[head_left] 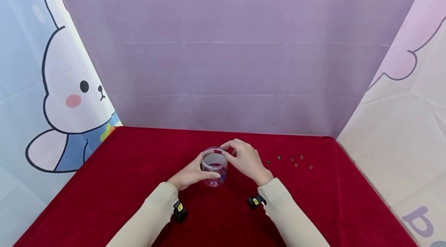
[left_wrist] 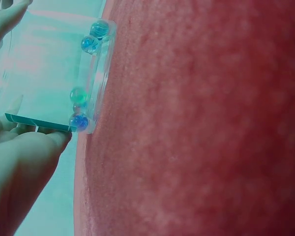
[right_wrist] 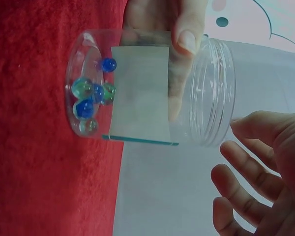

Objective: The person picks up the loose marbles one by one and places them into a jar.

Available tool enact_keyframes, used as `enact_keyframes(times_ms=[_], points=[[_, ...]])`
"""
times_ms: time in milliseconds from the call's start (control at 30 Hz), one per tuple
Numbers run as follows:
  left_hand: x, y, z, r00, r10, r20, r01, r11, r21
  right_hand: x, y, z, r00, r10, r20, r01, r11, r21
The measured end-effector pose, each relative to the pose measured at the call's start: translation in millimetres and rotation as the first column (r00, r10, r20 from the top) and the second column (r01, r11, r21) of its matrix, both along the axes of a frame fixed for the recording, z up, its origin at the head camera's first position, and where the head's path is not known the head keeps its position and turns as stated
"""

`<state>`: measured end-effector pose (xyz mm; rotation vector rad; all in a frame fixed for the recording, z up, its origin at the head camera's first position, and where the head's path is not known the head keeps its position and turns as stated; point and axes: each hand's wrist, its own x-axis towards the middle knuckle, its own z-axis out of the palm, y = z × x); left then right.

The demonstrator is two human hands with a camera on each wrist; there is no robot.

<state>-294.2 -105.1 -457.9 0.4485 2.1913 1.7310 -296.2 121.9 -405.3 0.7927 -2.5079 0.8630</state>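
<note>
Six marbles [right_wrist: 84,109], perhaps, inside jar [right_wrist: 142,93]

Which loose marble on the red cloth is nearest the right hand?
The leftmost marble in the head view; the other five marbles lie farther right of the right hand.

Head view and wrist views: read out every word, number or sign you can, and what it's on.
Purple letter-like sign on the right wall sheet: perhaps "b", uncertain.
Label on the jar: no readable text.
Yellow patches on the wrist devices: any print too small to read.
</note>
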Motion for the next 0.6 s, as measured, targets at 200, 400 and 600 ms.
enact_keyframes(times_ms=[200, 400, 600], points=[[0.2, 0.4, 0.6, 1.0, -0.016, -0.001, 0.016, 1.0, 0.011, -0.5, 8.4, 0.9, 0.999, -0.032, 0.015, 0.032, 0.999, 0.008], [0.0, 0.4, 0.2, 1.0, -0.015, -0.005, 0.015, 1.0, 0.004, -0.2, 18.7, 1.5, 0.998, -0.052, 0.019, 0.052, 0.999, 0.01], [0.0, 0.8, 0.5, 1.0, -0.016, -0.003, 0.016, 1.0, 0.007, -0.8, 29.6, 0.7, 0.995, -0.083, 0.051, 0.081, 0.996, 0.032]])
